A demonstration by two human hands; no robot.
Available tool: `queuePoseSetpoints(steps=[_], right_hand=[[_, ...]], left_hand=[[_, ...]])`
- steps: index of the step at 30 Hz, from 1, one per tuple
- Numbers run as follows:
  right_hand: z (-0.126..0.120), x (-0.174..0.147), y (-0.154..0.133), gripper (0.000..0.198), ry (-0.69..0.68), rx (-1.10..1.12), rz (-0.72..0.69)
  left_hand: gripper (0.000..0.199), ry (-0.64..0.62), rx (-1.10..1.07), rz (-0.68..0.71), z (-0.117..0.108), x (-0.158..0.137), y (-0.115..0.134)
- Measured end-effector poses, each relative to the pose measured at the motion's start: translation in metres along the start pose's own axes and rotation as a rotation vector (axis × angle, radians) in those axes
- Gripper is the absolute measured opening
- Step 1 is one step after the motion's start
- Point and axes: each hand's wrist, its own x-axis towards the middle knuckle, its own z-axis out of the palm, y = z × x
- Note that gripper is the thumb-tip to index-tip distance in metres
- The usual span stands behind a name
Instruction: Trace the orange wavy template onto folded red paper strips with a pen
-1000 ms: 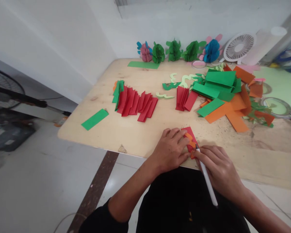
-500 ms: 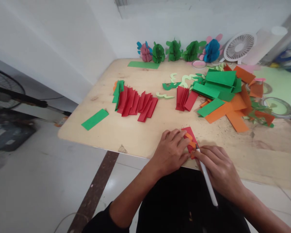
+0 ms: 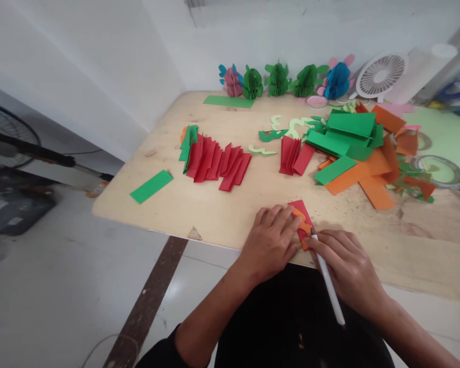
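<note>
A red paper piece (image 3: 306, 212) lies near the table's front edge, with a wavy orange paper cutout (image 3: 303, 223) on top of it. My left hand (image 3: 270, 243) bends over their left side, its fingertips pressing the cutout down onto the red paper. Closed around a white pen (image 3: 329, 286), my right hand (image 3: 347, 263) rests at the right side of the papers. The pen's dark tip is at the cutout's right edge; its back end slants down toward me. My left fingers hide part of both papers.
Folded red papers (image 3: 214, 161) stand mid-table, beside a green strip (image 3: 151, 186). Green folded papers (image 3: 348, 128) and orange papers (image 3: 375, 197) pile up at right, near scissors (image 3: 444, 171). Honeycomb paper figures (image 3: 278, 79) and a small white fan (image 3: 381, 76) line the wall.
The view has shifted very slightly. Both hands, the pen and the papers stay in nearly the same place, the pen tip still at the cutout's edge.
</note>
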Motion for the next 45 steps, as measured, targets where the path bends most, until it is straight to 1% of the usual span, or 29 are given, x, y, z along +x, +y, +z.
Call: queuePoseSetpoints(steps=[23,35,45], right_hand=[[0.0014,-0.0011,0.0016,0.027,0.010,0.008,-0.004],[0.0004,0.0006,-0.0003,0.023,0.014,0.005,-0.015],[0.0004,0.0003,0.0002,0.025,0.011,0.009,-0.016]], left_hand=[[0.041,0.035,0.008,-0.022,0.0012,-0.0012,0.0013],[0.041,0.034,0.005,-0.025,0.0011,-0.0008,0.0019],[0.040,0.037,-0.027,-0.042,0.0017,0.0005,0.0020]])
